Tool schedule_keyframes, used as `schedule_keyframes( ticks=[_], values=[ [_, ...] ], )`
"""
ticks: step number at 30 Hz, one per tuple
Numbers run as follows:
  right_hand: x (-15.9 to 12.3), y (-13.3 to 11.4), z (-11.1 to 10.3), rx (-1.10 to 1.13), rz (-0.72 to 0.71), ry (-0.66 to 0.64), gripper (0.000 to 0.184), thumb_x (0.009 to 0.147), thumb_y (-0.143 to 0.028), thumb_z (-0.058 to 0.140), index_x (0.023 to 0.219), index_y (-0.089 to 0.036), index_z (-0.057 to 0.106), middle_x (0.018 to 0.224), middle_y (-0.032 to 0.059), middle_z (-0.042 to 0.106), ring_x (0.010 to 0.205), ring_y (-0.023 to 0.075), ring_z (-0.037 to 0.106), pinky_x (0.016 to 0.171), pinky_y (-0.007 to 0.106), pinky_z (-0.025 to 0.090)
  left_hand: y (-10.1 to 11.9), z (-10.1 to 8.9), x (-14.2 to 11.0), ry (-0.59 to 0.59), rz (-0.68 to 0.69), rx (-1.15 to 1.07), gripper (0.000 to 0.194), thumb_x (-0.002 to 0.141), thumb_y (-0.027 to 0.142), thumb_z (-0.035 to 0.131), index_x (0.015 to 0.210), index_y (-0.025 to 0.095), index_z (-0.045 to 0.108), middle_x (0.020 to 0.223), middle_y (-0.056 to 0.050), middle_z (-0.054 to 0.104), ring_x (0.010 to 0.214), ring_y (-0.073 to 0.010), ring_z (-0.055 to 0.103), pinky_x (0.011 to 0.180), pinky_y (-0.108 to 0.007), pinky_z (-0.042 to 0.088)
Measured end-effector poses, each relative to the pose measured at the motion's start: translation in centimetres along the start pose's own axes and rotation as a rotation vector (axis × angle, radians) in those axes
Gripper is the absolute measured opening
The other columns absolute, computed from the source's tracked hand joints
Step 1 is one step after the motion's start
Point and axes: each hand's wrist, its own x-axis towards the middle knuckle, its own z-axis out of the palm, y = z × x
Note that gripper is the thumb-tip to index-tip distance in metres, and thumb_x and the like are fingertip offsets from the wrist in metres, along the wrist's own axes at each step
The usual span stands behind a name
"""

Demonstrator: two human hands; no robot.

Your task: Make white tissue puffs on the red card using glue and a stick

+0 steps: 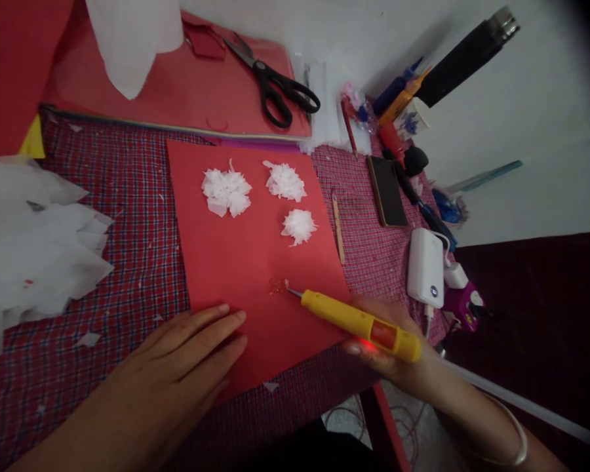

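A red paper sheet [236,262] lies on the checked tablecloth [128,216]. Three white tissue flowers [226,191] sit on its far half. My left hand [191,357] lies flat with fingers stretched out on the sheet's near left corner. My right hand [388,357] is wrapped round a yellow glue pen [354,322] with a red light glowing on its body. The pen's metal tip touches the sheet beside a small shiny blob of glue [276,285].
Black scissors [275,82] lie on a red paper stack at the back. White tissue pieces [34,242] are heaped at left. A wooden stick [338,228], a dark phone [387,191], a white power bank [425,267] and pens [398,98] are at right.
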Motion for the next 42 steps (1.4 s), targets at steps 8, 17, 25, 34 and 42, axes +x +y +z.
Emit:
schedule_keyframes(
  ticks=[8,17,25,34,42],
  values=[
    [-0.6,-0.77,0.01,0.035,0.051,-0.058,0.035,0.092,-0.055,0.059,0.089,-0.02,0.06,0.08,0.0031,0.062,0.065,0.0158,0.058,0.054,0.028,0.044,0.11,-0.23,-0.01,-0.029,-0.008,0.016,0.042,0.093,0.012,0.049,0.131,0.024,0.064,0.145,-0.002,0.059,0.136,-0.0221,0.047,0.111,-0.037,0.044],
    [-0.66,-0.35,0.23,0.086,0.067,-0.044,0.03,0.093,-0.05,0.061,0.095,-0.02,0.062,0.087,0.0044,0.064,0.073,0.0173,0.06,0.06,0.029,0.047,-0.05,-0.2,-0.02,-0.033,0.003,0.006,0.041,0.093,0.013,0.051,0.131,0.023,0.064,0.145,-0.003,0.059,0.137,-0.0232,0.048,0.109,-0.037,0.046],
    [-0.7,0.12,0.14,0.032,0.042,-0.002,0.022,0.092,-0.043,0.061,0.092,-0.021,0.061,0.085,0.0048,0.064,0.071,0.0172,0.06,0.056,0.029,0.046,0.05,-0.31,-0.06,-0.035,-0.018,-0.017,0.043,0.093,0.012,0.05,0.132,0.025,0.063,0.143,-0.002,0.061,0.136,-0.0217,0.05,0.113,-0.037,0.044],
    [-0.27,0.05,0.35,0.032,0.034,0.021,0.025,0.091,-0.046,0.063,0.086,-0.021,0.06,0.078,0.0021,0.063,0.065,0.015,0.058,0.054,0.029,0.045,-0.17,-0.14,-0.09,-0.038,-0.016,-0.015,0.043,0.092,0.013,0.051,0.132,0.026,0.063,0.143,-0.002,0.061,0.138,-0.0212,0.049,0.113,-0.035,0.043],
    [-0.92,0.07,0.36,0.031,0.076,-0.044,0.032,0.091,-0.052,0.061,0.083,-0.021,0.057,0.075,0.0018,0.059,0.062,0.0153,0.054,0.052,0.029,0.042,0.05,-0.41,0.11,-0.026,-0.005,-0.001,0.041,0.094,0.013,0.05,0.13,0.024,0.063,0.143,-0.002,0.061,0.137,-0.0203,0.048,0.115,-0.034,0.04]
  ],
)
